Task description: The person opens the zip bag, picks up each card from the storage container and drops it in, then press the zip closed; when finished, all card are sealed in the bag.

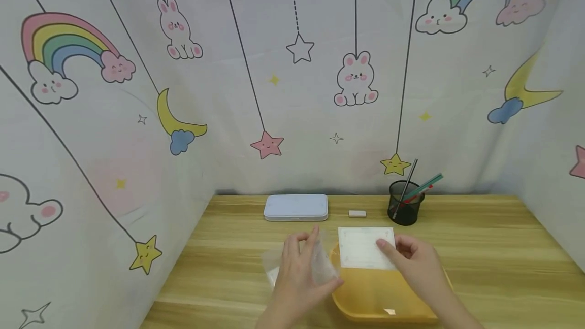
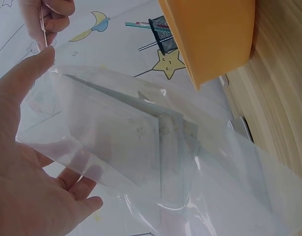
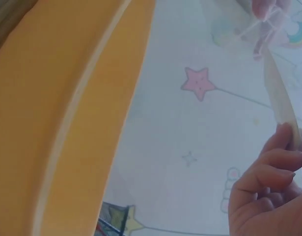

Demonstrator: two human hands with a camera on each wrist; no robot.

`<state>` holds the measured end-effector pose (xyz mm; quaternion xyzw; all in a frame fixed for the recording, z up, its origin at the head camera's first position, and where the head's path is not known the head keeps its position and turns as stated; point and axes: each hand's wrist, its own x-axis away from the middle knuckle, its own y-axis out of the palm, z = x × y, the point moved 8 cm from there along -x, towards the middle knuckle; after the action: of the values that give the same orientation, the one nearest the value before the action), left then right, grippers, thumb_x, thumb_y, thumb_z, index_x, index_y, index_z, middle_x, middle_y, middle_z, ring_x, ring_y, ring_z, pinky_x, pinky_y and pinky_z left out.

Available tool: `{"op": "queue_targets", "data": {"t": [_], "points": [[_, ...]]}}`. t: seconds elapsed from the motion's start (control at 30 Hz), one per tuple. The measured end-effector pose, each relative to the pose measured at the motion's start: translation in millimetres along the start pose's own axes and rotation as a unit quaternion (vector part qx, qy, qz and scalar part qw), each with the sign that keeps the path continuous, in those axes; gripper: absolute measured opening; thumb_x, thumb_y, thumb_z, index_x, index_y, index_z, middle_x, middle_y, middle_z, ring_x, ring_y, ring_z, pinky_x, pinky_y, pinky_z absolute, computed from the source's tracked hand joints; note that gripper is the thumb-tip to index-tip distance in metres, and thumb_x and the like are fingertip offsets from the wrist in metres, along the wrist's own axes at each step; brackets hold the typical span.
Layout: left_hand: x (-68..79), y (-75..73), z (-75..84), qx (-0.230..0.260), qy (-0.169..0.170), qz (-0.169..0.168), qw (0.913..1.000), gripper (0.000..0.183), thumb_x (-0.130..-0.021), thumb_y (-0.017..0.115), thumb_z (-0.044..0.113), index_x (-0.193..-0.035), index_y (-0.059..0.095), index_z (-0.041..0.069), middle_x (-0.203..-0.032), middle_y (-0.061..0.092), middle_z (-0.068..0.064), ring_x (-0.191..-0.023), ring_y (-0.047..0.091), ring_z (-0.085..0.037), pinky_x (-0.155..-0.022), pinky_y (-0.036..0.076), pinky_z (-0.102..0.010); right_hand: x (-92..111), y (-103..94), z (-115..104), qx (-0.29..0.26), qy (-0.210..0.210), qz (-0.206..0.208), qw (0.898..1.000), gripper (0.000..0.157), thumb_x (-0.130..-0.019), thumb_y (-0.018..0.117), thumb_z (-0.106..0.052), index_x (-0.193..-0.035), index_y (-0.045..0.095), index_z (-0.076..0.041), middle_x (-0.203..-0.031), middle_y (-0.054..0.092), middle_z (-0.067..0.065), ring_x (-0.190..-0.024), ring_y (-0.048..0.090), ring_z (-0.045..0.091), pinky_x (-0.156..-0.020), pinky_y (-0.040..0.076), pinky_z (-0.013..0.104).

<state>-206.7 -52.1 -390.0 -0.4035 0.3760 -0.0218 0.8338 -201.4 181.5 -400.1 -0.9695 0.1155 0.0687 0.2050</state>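
My left hand [image 1: 297, 275] holds a clear plastic bag [image 1: 323, 263], with the thumb on one side and the fingers behind it. Several flat white cards [image 2: 116, 135] lie overlapped inside the bag in the left wrist view. To the right, my right hand [image 1: 420, 265] pinches a white card [image 1: 363, 248] by its right edge, thumb on the near face. This card is held up over the far part of a yellow plastic bin [image 1: 365, 314]. Seen edge-on, the card [image 3: 279, 93] is a thin pale strip in the right wrist view.
A white flat case [image 1: 296, 208] lies at the back of the wooden table [image 1: 219, 268]. Beside it are a small white eraser [image 1: 357, 214] and a black mesh pen holder [image 1: 404, 212] with pens. A printed curtain hangs behind and at both sides.
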Motion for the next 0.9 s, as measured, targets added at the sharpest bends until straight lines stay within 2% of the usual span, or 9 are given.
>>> {"op": "queue_targets", "data": {"t": [0.2,0.5,0.7,0.9], "points": [[-0.4,1.2,3.7,0.009,0.007,-0.009,0.9999,0.106,-0.064,0.086,0.046,-0.149,0.034,0.011,-0.121,0.039,-0.006,-0.110,0.039,-0.017,-0.093,0.041,-0.037,4,3.7,-11,0.027,-0.042,0.022,0.999,0.030,-0.086,0.072,-0.031,-0.069,0.058,-0.011,-0.053,0.037,-0.004,-0.048,0.034,0.007,-0.045,0.031,0.023],[-0.2,5.2,5.1,-0.005,0.006,-0.023,0.9997,0.108,-0.064,0.084,0.051,-0.150,0.033,0.010,-0.122,0.039,-0.006,-0.112,0.038,-0.019,-0.094,0.040,-0.037,4,4.8,-22,0.085,-0.089,0.014,0.992,0.032,-0.085,0.073,-0.033,-0.064,0.055,-0.019,-0.050,0.036,-0.009,-0.046,0.034,0.006,-0.043,0.029,0.023],[0.2,3.8,4.5,-0.012,0.008,-0.020,0.9997,0.105,-0.068,0.079,0.056,-0.150,0.032,0.011,-0.122,0.039,-0.006,-0.111,0.038,-0.018,-0.093,0.040,-0.035,3,6.2,-25,0.100,-0.083,0.001,0.992,0.029,-0.084,0.074,-0.033,-0.066,0.058,-0.018,-0.051,0.039,-0.009,-0.047,0.036,0.006,-0.044,0.031,0.023],[0.7,2.9,3.9,-0.011,0.004,-0.019,0.9998,0.108,-0.066,0.082,0.054,-0.151,0.029,0.012,-0.123,0.039,-0.006,-0.111,0.038,-0.018,-0.093,0.040,-0.037,3,6.9,-27,0.103,-0.079,-0.009,0.992,0.030,-0.085,0.073,-0.037,-0.067,0.059,-0.017,-0.052,0.039,-0.007,-0.047,0.035,0.007,-0.044,0.030,0.023]]}}
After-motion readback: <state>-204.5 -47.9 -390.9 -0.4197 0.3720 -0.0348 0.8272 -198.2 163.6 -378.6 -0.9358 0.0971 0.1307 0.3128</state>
